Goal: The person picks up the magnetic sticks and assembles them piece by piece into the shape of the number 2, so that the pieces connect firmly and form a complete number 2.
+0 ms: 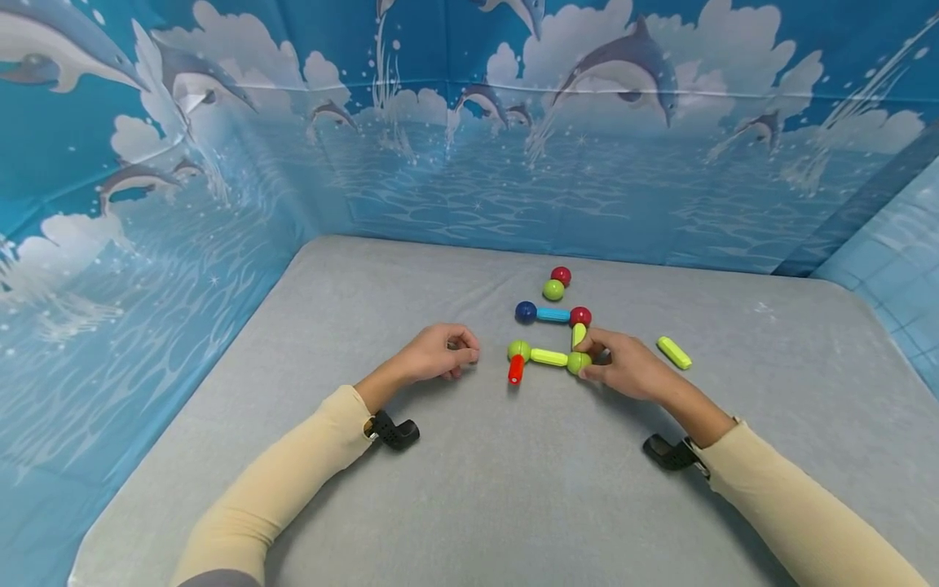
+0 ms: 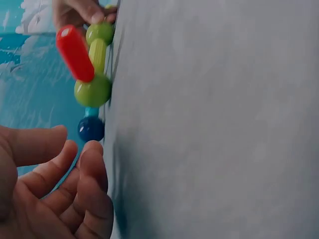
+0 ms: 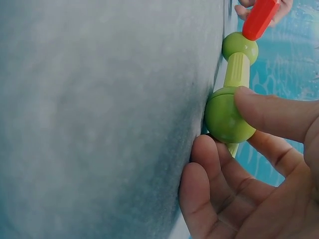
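Observation:
A chain of toy balls and rods lies on the grey tabletop. My right hand point(image 1: 623, 364) pinches its green ball point(image 3: 229, 117), with the thumb on one side and fingers on the other. From that ball a yellow-green rod point(image 1: 548, 357) runs left to a second green ball point(image 1: 519, 350), which bears an upward-tilted red rod point(image 1: 517, 369). Another yellow-green rod point(image 1: 579, 335) leads back to a red ball point(image 1: 580, 316), joined by a light-blue rod point(image 1: 553, 315) to a dark-blue ball point(image 1: 525, 311). Left of the chain, my left hand point(image 1: 438, 352) holds nothing, its fingers loosely bent.
Behind the chain, a loose red ball point(image 1: 561, 275) and a green ball point(image 1: 553, 290) touch each other. A separate yellow-green rod point(image 1: 674, 353) lies to the right of my right hand. A dolphin-printed blue curtain point(image 1: 455, 187) borders the table at the back and left.

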A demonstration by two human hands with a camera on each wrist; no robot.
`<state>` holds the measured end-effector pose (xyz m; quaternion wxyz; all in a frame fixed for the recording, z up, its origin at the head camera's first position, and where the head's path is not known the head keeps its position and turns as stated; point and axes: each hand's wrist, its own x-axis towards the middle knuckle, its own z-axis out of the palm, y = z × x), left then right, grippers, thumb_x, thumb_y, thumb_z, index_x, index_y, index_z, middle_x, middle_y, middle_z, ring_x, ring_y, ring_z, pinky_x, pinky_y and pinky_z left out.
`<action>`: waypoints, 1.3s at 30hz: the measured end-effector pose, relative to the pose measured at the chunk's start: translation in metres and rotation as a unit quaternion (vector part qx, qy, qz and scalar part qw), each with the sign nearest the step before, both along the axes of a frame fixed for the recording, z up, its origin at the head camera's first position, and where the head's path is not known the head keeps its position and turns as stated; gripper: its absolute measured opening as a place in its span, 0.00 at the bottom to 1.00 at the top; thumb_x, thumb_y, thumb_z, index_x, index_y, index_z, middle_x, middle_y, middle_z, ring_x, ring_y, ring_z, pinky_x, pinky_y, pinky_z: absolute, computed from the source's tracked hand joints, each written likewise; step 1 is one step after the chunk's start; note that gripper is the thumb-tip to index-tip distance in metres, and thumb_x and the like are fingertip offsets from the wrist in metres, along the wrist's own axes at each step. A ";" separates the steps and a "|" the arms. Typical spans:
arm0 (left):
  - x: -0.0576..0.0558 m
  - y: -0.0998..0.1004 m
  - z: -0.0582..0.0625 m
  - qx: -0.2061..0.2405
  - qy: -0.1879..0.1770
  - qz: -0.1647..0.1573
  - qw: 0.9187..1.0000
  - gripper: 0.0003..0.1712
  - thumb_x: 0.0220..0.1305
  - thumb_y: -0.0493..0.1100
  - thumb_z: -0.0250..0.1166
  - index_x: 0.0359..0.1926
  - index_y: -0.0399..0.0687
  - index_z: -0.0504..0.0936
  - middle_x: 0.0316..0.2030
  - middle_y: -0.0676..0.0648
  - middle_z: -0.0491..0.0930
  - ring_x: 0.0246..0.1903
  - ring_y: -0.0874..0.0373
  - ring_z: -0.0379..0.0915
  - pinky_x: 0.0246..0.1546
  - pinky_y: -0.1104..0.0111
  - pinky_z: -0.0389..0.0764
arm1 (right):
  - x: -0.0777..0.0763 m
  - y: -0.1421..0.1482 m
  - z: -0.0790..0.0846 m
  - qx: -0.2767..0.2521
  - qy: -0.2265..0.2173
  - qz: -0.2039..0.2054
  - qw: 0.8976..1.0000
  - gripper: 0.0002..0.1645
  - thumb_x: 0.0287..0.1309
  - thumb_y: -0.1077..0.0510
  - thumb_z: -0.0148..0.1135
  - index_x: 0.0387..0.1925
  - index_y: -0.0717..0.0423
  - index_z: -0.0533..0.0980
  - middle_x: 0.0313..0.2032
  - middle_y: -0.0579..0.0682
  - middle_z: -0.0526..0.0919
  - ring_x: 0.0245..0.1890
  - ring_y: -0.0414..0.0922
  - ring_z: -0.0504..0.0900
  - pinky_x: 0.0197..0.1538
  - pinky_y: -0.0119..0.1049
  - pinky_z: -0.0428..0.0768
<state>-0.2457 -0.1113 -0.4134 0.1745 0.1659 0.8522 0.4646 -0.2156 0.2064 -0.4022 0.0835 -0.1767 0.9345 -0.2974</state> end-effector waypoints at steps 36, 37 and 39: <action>-0.032 0.044 0.003 -0.082 0.058 -0.183 0.978 0.22 0.69 0.37 0.62 0.63 0.53 0.77 0.63 0.50 0.77 0.46 0.54 0.77 0.39 0.72 0.78 | 0.003 -0.001 0.001 0.002 -0.018 -0.003 1.000 0.12 0.62 0.62 0.64 0.46 0.54 0.75 0.46 0.58 0.82 0.45 0.52 0.80 0.41 0.42 0.80; -0.032 0.044 0.003 -0.083 0.058 -0.181 0.978 0.22 0.69 0.37 0.62 0.63 0.53 0.77 0.63 0.50 0.77 0.47 0.54 0.77 0.39 0.72 0.78 | 0.002 -0.001 0.001 0.002 -0.016 -0.003 1.000 0.12 0.62 0.62 0.64 0.46 0.54 0.75 0.46 0.58 0.82 0.45 0.52 0.80 0.41 0.42 0.80; -0.032 0.045 0.004 -0.083 0.057 -0.180 0.978 0.22 0.69 0.37 0.62 0.63 0.53 0.78 0.63 0.50 0.77 0.47 0.54 0.77 0.39 0.72 0.78 | 0.002 -0.001 0.001 0.003 -0.014 -0.003 1.000 0.12 0.62 0.62 0.64 0.46 0.54 0.75 0.45 0.58 0.82 0.46 0.52 0.79 0.42 0.43 0.81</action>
